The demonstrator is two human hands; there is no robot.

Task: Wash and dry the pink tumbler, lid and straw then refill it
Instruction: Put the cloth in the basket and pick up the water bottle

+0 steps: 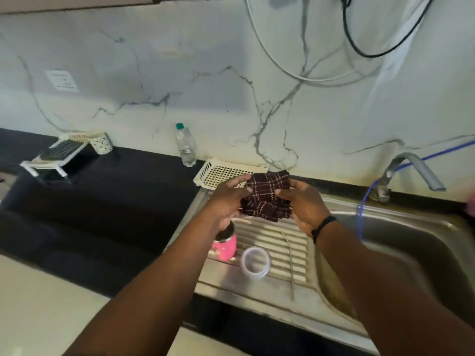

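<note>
Both hands, left (229, 199) and right (304, 205), pinch a dark checked cloth (267, 195) above the drainboard (270, 242); on it lie the pink tumbler (225, 246), lid (255, 262) and straw (291, 265).

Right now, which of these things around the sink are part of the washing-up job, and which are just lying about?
Part of the job:
- pink tumbler, on the draining board
- clear lid, beside it
- straw, lying on the ridges
- dark checked cloth, held by left hand and right hand
- tap

Lying about:
- water bottle
- cream basket
- folding rack
</note>
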